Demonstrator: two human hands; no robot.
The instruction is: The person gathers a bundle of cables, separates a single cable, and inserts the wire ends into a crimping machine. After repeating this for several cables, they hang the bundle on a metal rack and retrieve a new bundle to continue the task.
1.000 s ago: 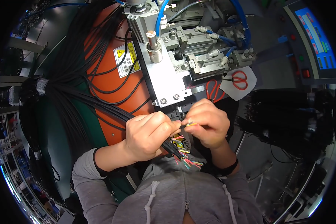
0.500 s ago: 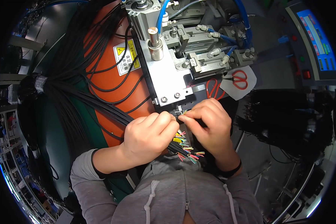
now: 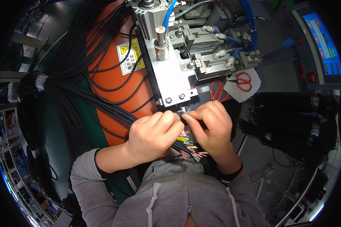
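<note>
My left hand (image 3: 153,130) is closed beneath the machine's front corner, and its fingers hide what they grip. Close to its fingertips, my right hand (image 3: 212,123) pinches thin coloured wires (image 3: 188,111), bluish at the tip, between thumb and forefinger. A small whitish piece shows between the two hands. A bundle of black cables (image 3: 113,108) passes in from the left and under my left hand. Its stripped ends (image 3: 193,151) fan out below my hands in red, yellow, green and white.
A metal machine (image 3: 170,79) with cylinders and blue air hoses stands just ahead on an orange surface (image 3: 113,90). Red-handled scissors (image 3: 243,82) lie on a pale sheet right of it. Farther right are a control screen (image 3: 322,45) and hanging black cables (image 3: 291,121).
The wires at my right fingertips looked yellow-green before and look bluish now. My left hand has shifted slightly right, and my right hand has moved slightly left.
</note>
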